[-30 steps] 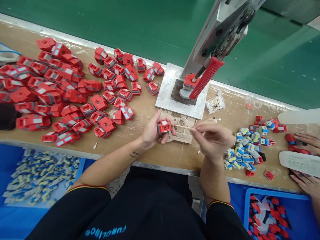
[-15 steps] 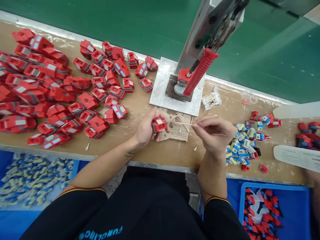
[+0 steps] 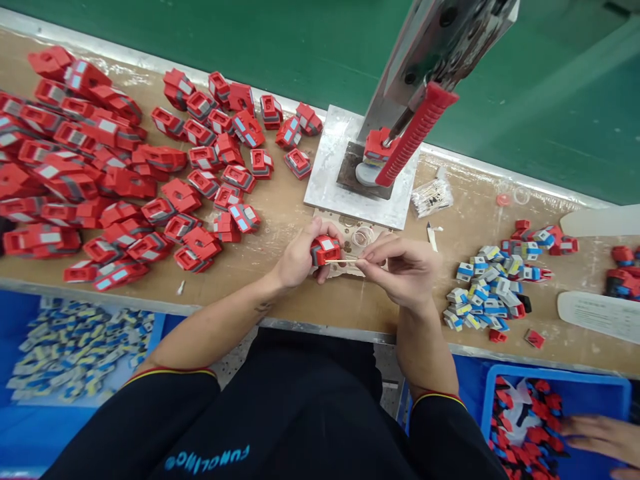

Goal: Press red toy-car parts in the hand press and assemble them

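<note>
My left hand (image 3: 303, 256) is wrapped round a red toy part (image 3: 326, 251) with a grey band and a light patch. Between the thumb and fingers of my right hand (image 3: 400, 267) is a thin swab stick (image 3: 350, 261), its tip at the red part's near side. Beneath both hands lies a ragged piece of cardboard (image 3: 346, 271), bearing a small round clear dish (image 3: 363, 236). Just behind stands a hand press (image 3: 370, 193) with a red handle, a red part under its ram.
Many red parts (image 3: 125, 183) cover the left of the table. Right are a bag of swabs (image 3: 433, 197), a small tube (image 3: 432, 236) and a white-blue parts pile (image 3: 487, 290). Blue bins (image 3: 595, 393) stand below the table edge. Another person's hand (image 3: 600, 437) reaches into the right bin.
My right hand has moved left, bringing the stick from over the dish to the red part. Another person's hand has appeared at the right bin. The whole view has shifted slightly.
</note>
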Demonstrator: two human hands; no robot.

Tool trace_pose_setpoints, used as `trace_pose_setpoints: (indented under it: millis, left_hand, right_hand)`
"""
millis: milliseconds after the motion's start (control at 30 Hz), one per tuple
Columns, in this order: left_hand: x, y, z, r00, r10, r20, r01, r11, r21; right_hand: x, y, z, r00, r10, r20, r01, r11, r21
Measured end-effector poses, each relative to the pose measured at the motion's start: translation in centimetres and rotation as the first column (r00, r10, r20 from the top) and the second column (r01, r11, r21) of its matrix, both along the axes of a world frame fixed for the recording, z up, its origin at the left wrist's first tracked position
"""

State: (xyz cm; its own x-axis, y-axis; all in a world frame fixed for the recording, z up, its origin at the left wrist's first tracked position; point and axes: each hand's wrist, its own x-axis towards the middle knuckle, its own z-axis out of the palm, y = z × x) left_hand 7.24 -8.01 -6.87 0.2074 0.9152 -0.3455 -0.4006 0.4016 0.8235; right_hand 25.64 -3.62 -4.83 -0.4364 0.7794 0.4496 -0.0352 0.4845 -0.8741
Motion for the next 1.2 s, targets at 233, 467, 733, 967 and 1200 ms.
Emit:
trace_pose_setpoints:
  millis: [233,467,733,967,1200]
  left_hand:
    - [-0.2,0.0,-0.1,1.000,-0.006,-0.014,0.006,1.000,0.003]
    - [-0.3,0.2,0.0,0.997,0.058,-0.055,-0.056,0.998,0.036]
    - [-2.2,0.7,0.1,0.983,0.113,0.143,-0.128,0.986,0.102]
    - [-2.9,0.6,0.8,0.974,0.026,0.225,-0.054,0.991,0.120]
    - [-2.2,0.5,0.2,0.968,0.023,0.252,-0.052,0.993,0.110]
  right_hand:
    - [2.1,0.7,1.1,0.996,-0.076,0.045,0.072,0.993,0.091]
    - [2.6,1.9,-0.7,0.876,-0.123,0.466,0.001,0.967,0.254]
    - [11.0,2.0,2.9,0.801,-0.598,-0.002,0.550,0.736,0.394]
    - [18.9,-0.2,2.0,0.295,-0.428,0.854,0.318,0.887,0.335]
    - [18.3,1.5,0.5,0.451,-0.334,0.828,0.292,0.931,0.217]
